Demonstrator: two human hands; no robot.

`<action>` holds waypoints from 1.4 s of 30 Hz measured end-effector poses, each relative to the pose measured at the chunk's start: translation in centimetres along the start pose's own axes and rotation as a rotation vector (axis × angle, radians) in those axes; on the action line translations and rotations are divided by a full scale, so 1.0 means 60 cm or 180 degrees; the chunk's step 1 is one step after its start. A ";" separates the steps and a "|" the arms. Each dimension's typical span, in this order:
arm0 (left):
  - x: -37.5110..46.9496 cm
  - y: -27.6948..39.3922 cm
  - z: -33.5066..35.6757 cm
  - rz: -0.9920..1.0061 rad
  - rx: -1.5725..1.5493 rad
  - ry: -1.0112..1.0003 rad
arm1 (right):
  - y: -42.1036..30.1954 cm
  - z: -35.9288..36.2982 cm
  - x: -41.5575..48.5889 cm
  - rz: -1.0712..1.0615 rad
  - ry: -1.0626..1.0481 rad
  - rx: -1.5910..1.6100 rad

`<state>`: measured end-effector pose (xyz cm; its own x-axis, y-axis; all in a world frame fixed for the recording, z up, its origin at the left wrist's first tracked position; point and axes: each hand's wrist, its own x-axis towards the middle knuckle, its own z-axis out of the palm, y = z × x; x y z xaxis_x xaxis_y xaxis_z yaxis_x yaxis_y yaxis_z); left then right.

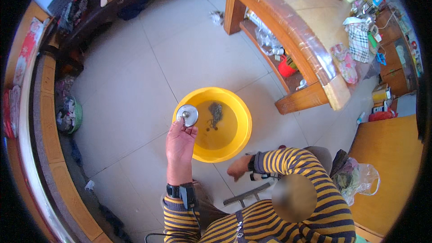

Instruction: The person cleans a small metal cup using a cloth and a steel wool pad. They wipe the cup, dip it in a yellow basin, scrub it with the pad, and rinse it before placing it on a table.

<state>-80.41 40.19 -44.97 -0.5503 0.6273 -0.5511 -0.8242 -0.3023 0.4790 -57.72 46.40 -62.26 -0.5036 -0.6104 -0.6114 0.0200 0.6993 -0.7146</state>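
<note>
My left hand (181, 141) is raised over the near left rim of a yellow plastic basin (243, 121) on the floor. Its fingers grip a round, shiny metal lid or disc with a central knob (187, 114). In the basin lie a dark clump of what may be steel wool or small metal pieces (216, 110) and several small dark bits; whether it holds water is hard to tell. My right hand (239, 167) hangs beyond the basin's near right side, not touching it, with fingers bent downward; whether it holds anything is unclear.
A wooden table (300, 27) with a lower shelf stands at the upper right. At the far left are a wooden bench (50, 118) and a green basket of cloths (78, 114). A plastic bag (366, 179) lies at the right, beside a wooden panel (388, 148).
</note>
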 end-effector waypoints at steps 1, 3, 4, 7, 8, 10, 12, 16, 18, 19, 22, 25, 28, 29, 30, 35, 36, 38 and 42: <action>-0.001 0.000 0.001 0.0032 -0.0049 -0.0140 | 0.003 -0.032 -0.017 0.0073 0.0183 -0.0339; -0.007 -0.002 0.000 0.0068 -0.0077 -0.0131 | -0.017 -0.078 -0.046 0.0568 0.0689 -0.0606; -0.011 -0.002 -0.001 0.0047 -0.0113 -0.0205 | -0.030 -0.101 -0.063 0.0757 0.1009 -0.0155; -0.015 -0.009 -0.004 0.0070 0.0073 -0.0169 | -0.060 -0.149 -0.197 0.0922 0.2045 0.0531; -0.018 -0.008 -0.007 0.0194 0.0199 0.0011 | -0.070 -0.168 -0.251 0.0908 0.2466 0.0546; -0.029 -0.010 -0.014 0.0331 0.0246 -0.0248 | -0.087 -0.187 -0.370 0.0289 0.3536 0.0816; -0.037 -0.010 -0.018 0.0330 0.0284 -0.0304 | -0.085 -0.197 -0.514 0.1287 0.4517 -0.0240; -0.067 -0.003 -0.017 0.0025 0.0280 -0.0413 | -0.060 -0.136 -0.718 0.3168 0.6393 -0.1428; -0.083 -0.001 -0.006 0.0002 0.0337 -0.0592 | -0.036 -0.086 -0.755 0.4044 0.6579 -0.0554; -0.090 -0.003 0.000 0.0014 0.0381 -0.0545 | -0.024 -0.074 -0.753 0.3752 0.6866 -0.0793; -0.106 -0.009 0.032 0.0075 0.0316 -0.0333 | -0.005 -0.073 -0.702 0.2901 0.6686 -0.0520; -0.129 -0.016 0.054 0.0198 0.0223 -0.0209 | -0.027 -0.091 -0.622 0.2568 0.6177 -0.0221; -0.146 -0.011 0.070 0.0388 0.0611 -0.0250 | -0.066 -0.104 -0.533 0.2268 0.6122 -0.0120; -0.150 -0.011 0.070 0.0184 0.0622 -0.0352 | -0.075 -0.115 -0.518 0.2160 0.6207 -0.0120; -0.153 -0.009 0.070 0.0108 0.0643 -0.0447 | -0.080 -0.118 -0.513 0.2213 0.6318 -0.0252; -0.139 0.017 0.048 -0.0197 0.0480 -0.0272 | -0.053 -0.146 -0.634 0.2303 0.7341 -0.1214; -0.130 0.018 0.039 -0.0225 0.0469 -0.0319 | -0.035 -0.135 -0.678 0.2433 0.7519 -0.1486; -0.112 0.015 0.018 -0.0261 0.0440 -0.0394 | 0.003 -0.113 -0.764 0.4019 0.7056 -0.1625; -0.100 0.010 -0.013 -0.0338 0.0141 0.0122 | 0.069 -0.078 -0.822 0.4243 0.6096 -0.0856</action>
<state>-77.69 35.72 -41.91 -0.4655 0.6258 -0.6258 -0.8719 -0.2028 0.4458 -36.84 81.10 -33.47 -0.2501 0.8436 0.4752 0.9019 0.3815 -0.2026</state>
